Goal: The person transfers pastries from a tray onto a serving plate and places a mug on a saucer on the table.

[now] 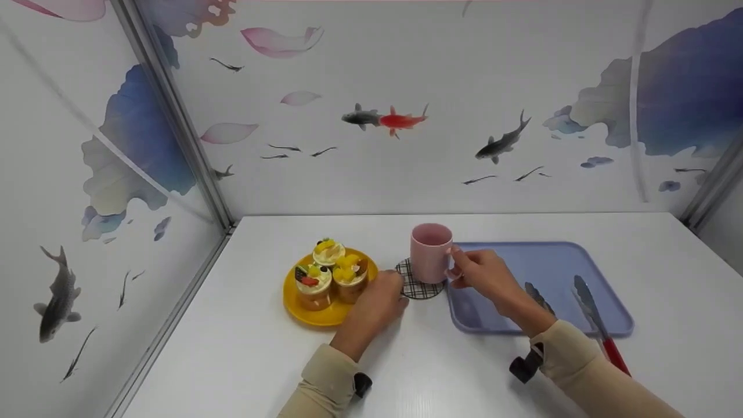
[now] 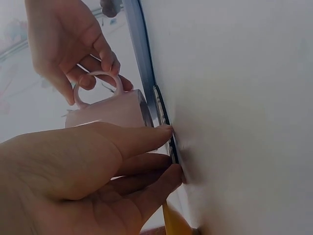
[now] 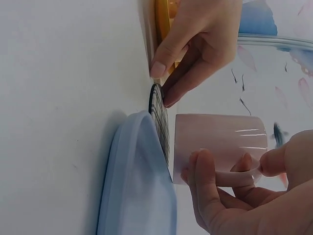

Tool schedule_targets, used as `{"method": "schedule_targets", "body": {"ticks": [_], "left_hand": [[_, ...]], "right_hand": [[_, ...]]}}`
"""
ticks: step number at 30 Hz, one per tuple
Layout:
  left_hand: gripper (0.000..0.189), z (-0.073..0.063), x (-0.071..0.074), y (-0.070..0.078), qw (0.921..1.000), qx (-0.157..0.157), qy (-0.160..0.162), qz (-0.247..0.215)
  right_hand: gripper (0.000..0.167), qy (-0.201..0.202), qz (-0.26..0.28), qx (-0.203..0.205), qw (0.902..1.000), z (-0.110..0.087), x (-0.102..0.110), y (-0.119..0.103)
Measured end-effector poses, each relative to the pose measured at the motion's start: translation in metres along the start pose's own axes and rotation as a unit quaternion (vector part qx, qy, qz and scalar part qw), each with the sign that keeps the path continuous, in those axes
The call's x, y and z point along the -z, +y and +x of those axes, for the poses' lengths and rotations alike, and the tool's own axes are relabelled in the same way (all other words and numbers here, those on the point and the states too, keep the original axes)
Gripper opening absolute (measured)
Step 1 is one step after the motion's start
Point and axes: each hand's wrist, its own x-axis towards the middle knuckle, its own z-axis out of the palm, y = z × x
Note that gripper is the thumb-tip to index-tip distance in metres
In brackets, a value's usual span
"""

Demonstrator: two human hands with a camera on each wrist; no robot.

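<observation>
A pink mug (image 1: 429,255) hangs upright just above a round black-and-white checked coaster (image 1: 419,290); a narrow gap shows beneath it in the right wrist view. My right hand (image 1: 489,278) grips the mug by its handle (image 3: 237,178), thumb and fingers around it. With thumb and fingertips, my left hand (image 1: 376,305) pinches the coaster's near left edge, as both wrist views show. The coaster (image 3: 159,112) lies low over the table, close against the blue tray's left side.
Left of the coaster stands a yellow plate (image 1: 290,299) bearing three fruit-topped dessert cups (image 1: 313,290). On the right lies the blue tray (image 1: 540,258) with red-handled metal tongs (image 1: 616,357) across it, partly hidden by my right arm. Patterned panels (image 1: 406,174) wall the table.
</observation>
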Motion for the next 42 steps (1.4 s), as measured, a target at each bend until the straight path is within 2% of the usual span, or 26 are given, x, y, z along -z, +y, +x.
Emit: {"method": "schedule_targets", "body": {"ticks": [7, 16, 21, 31, 36, 42], "left_hand": [[0.024, 0.001, -0.001, 0.0, 1.0, 0.001, 0.003, 0.003], [0.021, 0.001, -0.002, -0.001, 0.9998, -0.013, 0.012, 0.009], [0.023, 0.0, -0.001, 0.0, 0.9999, -0.006, 0.004, 0.008], [0.026, -0.001, -0.002, 0.0, 0.9999, 0.001, 0.006, 0.012], [0.025, 0.0, -0.002, 0.0, 0.9998, -0.006, 0.009, 0.013], [0.027, -0.002, -0.002, -0.001, 1.0, -0.004, 0.008, -0.001]], "right_hand": [[0.062, 0.01, -0.007, -0.001, 0.9999, 0.005, -0.009, 0.001], [0.058, 0.015, 0.002, 0.01, 0.9998, 0.006, -0.02, 0.003], [0.058, 0.011, -0.006, 0.007, 0.9999, 0.004, -0.024, 0.003], [0.055, 0.002, -0.01, 0.021, 0.9997, 0.0, -0.034, 0.004], [0.055, 0.004, -0.026, 0.022, 0.9994, -0.002, -0.034, 0.005], [0.061, -0.014, -0.021, 0.028, 0.9993, -0.003, -0.029, 0.006]]}}
